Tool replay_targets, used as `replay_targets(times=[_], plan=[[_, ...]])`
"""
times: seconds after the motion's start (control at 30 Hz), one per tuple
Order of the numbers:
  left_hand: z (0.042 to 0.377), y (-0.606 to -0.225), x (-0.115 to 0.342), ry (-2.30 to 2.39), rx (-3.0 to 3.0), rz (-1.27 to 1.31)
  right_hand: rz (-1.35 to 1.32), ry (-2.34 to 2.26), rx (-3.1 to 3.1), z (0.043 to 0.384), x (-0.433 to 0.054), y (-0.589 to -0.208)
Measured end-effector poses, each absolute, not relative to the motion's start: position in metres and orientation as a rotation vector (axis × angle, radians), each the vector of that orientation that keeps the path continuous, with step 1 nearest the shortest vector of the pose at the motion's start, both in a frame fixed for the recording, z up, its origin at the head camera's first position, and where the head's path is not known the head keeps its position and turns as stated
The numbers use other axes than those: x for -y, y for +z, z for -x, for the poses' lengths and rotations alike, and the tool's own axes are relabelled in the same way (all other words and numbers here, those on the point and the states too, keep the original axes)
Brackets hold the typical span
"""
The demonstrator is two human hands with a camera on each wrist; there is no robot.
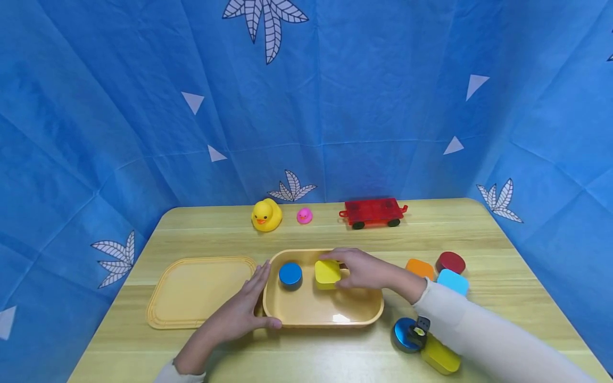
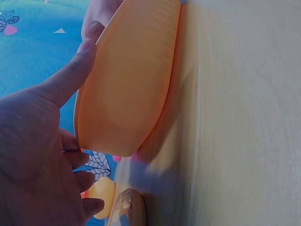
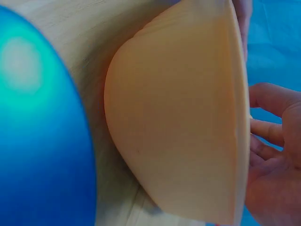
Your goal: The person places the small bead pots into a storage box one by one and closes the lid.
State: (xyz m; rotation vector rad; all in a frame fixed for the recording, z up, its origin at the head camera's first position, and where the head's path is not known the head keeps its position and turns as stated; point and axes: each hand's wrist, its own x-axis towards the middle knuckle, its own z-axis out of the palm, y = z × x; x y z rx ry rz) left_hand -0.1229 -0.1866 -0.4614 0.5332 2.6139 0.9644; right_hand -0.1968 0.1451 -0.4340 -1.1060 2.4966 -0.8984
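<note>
A yellow rounded-square block [image 1: 327, 273] is in the tan plastic box [image 1: 306, 318], to the right of a blue round block [image 1: 290, 275]. My right hand [image 1: 360, 267] reaches over the box's right side and pinches the yellow block, fingers at its back and thumb near its front corner. At the box's left end my left hand [image 1: 244, 306] rests with fingers extended along the wall and the thumb at the front rim. In the right wrist view, the box wall [image 3: 174, 117] hides the yellow block.
A tan lid [image 1: 201, 292] lies left of the box. Behind are a yellow duck [image 1: 266, 215], a pink duck [image 1: 304, 215] and a red wagon [image 1: 372, 211]. Around the right forearm lie orange [image 1: 420, 268], dark red [image 1: 450, 262], light blue [image 1: 453, 282], blue [image 1: 404, 334] and yellow blocks [image 1: 439, 355].
</note>
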Motion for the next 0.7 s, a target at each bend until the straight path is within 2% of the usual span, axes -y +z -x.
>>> replay_targets(times=[0.7], plan=[[0.122,-0.46,0.187,0.968,-2.603,-0.559,1.093,-0.831,-2.49,0.201,-0.108,-0.446]])
